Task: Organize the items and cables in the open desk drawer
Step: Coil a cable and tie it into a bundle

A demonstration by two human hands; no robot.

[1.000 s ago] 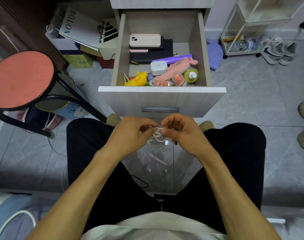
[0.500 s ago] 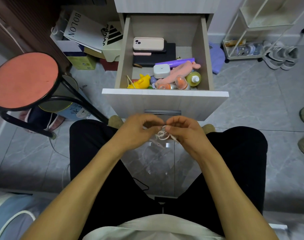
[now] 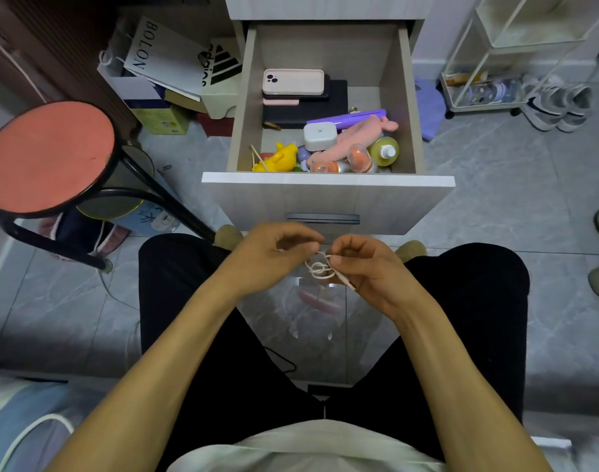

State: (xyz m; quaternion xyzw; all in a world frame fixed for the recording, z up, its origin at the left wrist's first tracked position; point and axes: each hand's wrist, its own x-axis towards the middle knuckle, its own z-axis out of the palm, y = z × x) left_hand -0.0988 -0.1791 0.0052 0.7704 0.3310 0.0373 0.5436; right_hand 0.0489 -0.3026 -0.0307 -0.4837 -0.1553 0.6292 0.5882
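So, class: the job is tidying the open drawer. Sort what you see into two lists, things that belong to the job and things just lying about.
Belongs to the job:
- drawer
- white cable, pinched by left hand and right hand
- pink phone
- white case
- yellow toy

Just lying about:
- red stool
- shopping bags
- shoes

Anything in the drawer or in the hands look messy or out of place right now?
Yes. The front of the drawer holds a jumbled heap: yellow toy, white case, pink item and bottle overlap. The thin white cable, pinched by left hand and right hand, is knotted in loops.
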